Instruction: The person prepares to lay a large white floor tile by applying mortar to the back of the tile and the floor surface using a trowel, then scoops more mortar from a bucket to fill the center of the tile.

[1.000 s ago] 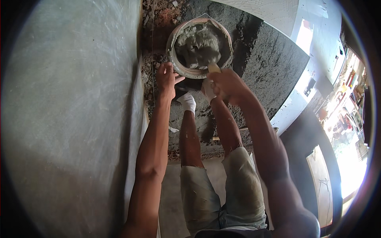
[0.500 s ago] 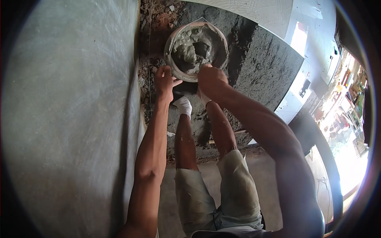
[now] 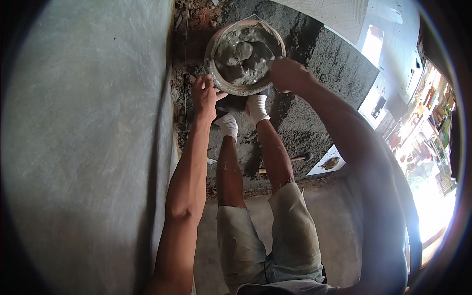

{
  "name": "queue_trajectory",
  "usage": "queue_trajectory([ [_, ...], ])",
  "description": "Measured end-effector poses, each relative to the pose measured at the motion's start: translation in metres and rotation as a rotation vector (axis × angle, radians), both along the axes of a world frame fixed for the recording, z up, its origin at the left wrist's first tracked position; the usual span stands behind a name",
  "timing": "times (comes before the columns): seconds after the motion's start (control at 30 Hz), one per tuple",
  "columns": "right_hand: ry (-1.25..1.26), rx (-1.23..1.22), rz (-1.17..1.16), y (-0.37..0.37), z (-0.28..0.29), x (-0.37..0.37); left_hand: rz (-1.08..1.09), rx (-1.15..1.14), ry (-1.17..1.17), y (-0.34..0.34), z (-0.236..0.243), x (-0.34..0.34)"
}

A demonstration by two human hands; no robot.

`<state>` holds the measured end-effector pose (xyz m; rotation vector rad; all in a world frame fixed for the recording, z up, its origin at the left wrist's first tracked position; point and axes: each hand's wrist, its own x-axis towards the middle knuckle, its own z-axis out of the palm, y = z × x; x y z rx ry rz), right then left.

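Note:
A round bucket [image 3: 210, 73] of wet grey mortar [image 3: 246, 56] stands on the rough ground in front of my feet, its wire handle up at the far side. At its near left rim my left hand [image 3: 203, 96] grips the edge, some fingers reaching underneath. My right hand [image 3: 289, 74] is closed at the bucket's right rim, knuckles up, its fingertips toward the mortar. Whatever it grips is hidden by the hand and the mortar. The mortar's surface is lumpy, with a hollow right of its middle.
A smooth grey wall [image 3: 93, 123] rises close on my left, with a thin string [image 3: 186, 64] along its foot. Rough grey mortar bed [image 3: 334, 73] spreads to the right, up to pale tiles [image 3: 339, 19]. A mallet [image 3: 301, 158] lies behind my right leg.
My right hand has moved right and slightly away, from the near rim to the right rim. The mortar's surface has shifted. My left hand stays at the rim; the mallet has come into view.

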<state>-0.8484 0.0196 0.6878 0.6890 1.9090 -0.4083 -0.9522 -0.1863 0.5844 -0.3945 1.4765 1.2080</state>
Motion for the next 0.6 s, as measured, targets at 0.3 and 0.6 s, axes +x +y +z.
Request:
queue_trajectory([
  [0.3, -0.159, -0.579, -0.977, -0.023, -0.072, 0.073, -0.044, -0.027, 0.025, -0.015, -0.018, 0.010],
  [0.6, 0.095, -1.370, -2.496, -0.088, -0.075, 0.102, -0.083, -0.048, -0.024, -0.002, -0.030, 0.012],
])
